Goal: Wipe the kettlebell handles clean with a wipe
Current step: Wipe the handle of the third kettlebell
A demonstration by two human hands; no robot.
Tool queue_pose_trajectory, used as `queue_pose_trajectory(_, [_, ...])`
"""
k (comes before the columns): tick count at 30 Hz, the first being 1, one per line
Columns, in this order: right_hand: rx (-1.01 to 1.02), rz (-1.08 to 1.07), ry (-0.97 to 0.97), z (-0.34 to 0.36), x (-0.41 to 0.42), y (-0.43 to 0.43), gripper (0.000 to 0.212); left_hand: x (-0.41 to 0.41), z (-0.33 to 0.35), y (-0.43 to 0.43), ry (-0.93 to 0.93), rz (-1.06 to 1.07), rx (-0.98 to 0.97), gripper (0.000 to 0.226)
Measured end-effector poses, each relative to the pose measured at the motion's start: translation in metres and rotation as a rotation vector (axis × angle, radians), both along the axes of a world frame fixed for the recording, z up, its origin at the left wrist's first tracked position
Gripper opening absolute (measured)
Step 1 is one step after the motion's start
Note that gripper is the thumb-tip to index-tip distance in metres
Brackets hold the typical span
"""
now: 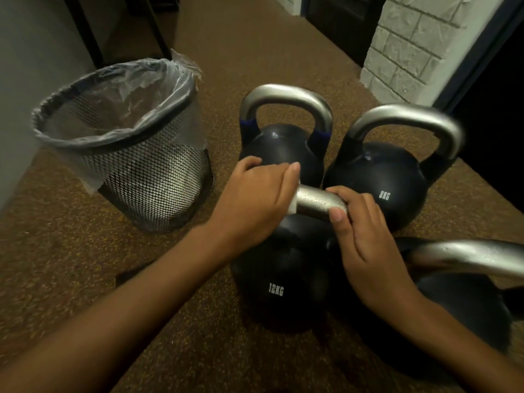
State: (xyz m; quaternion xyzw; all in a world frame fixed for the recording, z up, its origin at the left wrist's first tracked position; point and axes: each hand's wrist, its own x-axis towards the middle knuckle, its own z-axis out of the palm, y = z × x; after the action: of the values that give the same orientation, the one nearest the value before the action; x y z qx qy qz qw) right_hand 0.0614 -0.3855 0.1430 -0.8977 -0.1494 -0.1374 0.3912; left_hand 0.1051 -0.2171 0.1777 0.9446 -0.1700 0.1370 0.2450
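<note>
Our left hand (255, 202) is curled over the left end of the silver handle (320, 204) of the 12KG kettlebell (283, 293). A white wipe (292, 209) is held between the hand and the metal, and only slivers of it show at the hand's edges. Our right hand (365, 239) grips the right end of the same handle, fingers wrapped over the top and thumb pressed on the near side of the bar. The bare stretch of handle between our two hands looks speckled with droplets. This kettlebell stands upright on the brown speckled floor (71, 259), at the near left of a group of four. Behind it stands a kettlebell with blue bands (283, 148) at the feet of its handle. To the right of that, just beside it, is the 8KG kettlebell (380, 177). At the near right a fourth kettlebell (465, 313) sits close against the 12KG one, its handle running off the frame's edge. Left of the group, apart from it, stands a black mesh bin (158, 180) lined with a clear plastic bag (181, 78) folded over its rim. A white brick wall (411, 46) rises at the far right.
</note>
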Motion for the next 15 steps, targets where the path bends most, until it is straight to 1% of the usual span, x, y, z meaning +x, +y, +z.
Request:
queue_pose_trajectory(2, [-0.002, 0.005, 0.000, 0.000, 0.001, 0.000, 0.042, -0.005, -0.011, 0.008, -0.068, -0.045, -0.109, 0.046])
queue_pose_trajectory(3, [-0.001, 0.007, -0.002, 0.000, 0.001, 0.000, 0.042, -0.005, -0.016, 0.014, -0.044, -0.046, -0.195, 0.045])
queue_pose_trajectory(4, [0.000, 0.008, -0.005, 0.000, 0.001, 0.000, 0.042, -0.003, -0.020, 0.018, 0.028, -0.026, -0.314, 0.043])
queue_pose_trajectory(6, [0.002, 0.007, -0.013, 0.000, 0.000, 0.000, 0.042, 0.004, -0.017, 0.024, 0.278, 0.067, -0.583, 0.043])
queue_pose_trajectory(7, [0.002, 0.005, -0.017, 0.000, 0.000, 0.000, 0.042, 0.010, -0.014, 0.026, 0.419, 0.123, -0.651, 0.044])
queue_pose_trajectory(8, [0.000, 0.002, -0.020, 0.000, 0.000, 0.000, 0.042, 0.015, -0.011, 0.027, 0.537, 0.167, -0.649, 0.043])
queue_pose_trajectory(9, [-0.001, -0.001, -0.022, -0.001, 0.000, -0.001, 0.041, 0.018, -0.008, 0.028, 0.604, 0.185, -0.611, 0.043])
queue_pose_trajectory(10, [-0.002, -0.001, -0.023, -0.001, 0.001, -0.001, 0.041, 0.020, -0.006, 0.029, 0.598, 0.175, -0.562, 0.044])
queue_pose_trajectory(11, [-0.002, -0.001, -0.023, -0.002, 0.001, -0.001, 0.041, 0.018, -0.006, 0.028, 0.531, 0.143, -0.509, 0.047])
queue_pose_trajectory(13, [0.000, -0.001, -0.025, -0.002, 0.001, -0.001, 0.041, 0.006, -0.010, 0.024, 0.306, 0.074, -0.437, 0.054])
queue_pose_trajectory(15, [0.002, -0.001, -0.026, -0.002, 0.001, 0.000, 0.042, -0.007, -0.021, 0.021, 0.133, 0.051, -0.449, 0.051])
